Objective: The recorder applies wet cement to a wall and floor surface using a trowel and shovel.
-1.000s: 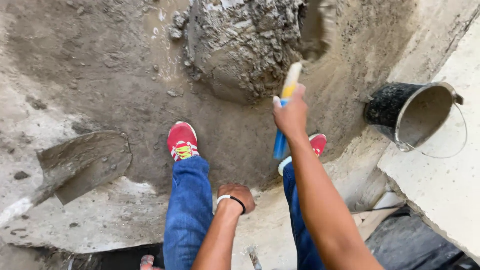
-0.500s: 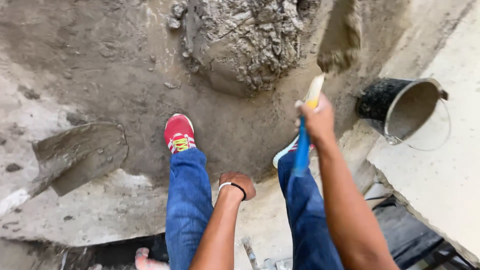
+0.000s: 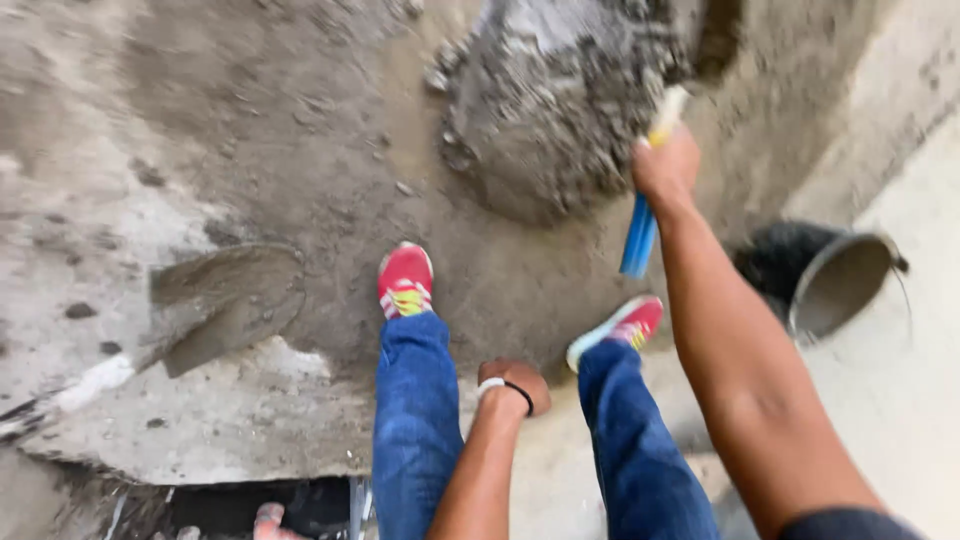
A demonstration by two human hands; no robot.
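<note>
A: Right now the right hand (image 3: 665,165) is clenched round a tool handle (image 3: 645,215), blue low down with a yellow band and a pale stretch above the fingers. It is raised beside the heap of wet mortar (image 3: 560,110) on the ground ahead.

B: And the working end?

A: Its tip runs up toward the dark patch at the heap's top edge; the picture is blurred there, so I cannot tell what sort of blade it carries.

B: What about the left hand (image 3: 515,385)?

A: Closed into a fist and empty, with bands at the wrist, resting by the left knee of the blue jeans (image 3: 415,420). Red shoes (image 3: 405,280) are planted just short of the heap.

B: So which step would you call this?

A: Working the mortar, I judge: the tool is at the pile, not at the bucket.

B: Where is that bucket?

A: A black bucket (image 3: 835,285) lies tipped on its side to the right, mouth toward us, near the right arm. On the left, well apart, a mortar-caked shovel (image 3: 225,300) rests on the ground.

B: What does the next move call for?

A: A firm grip and a clean drive into the heap, I would say, with both feet kept clear.
</note>
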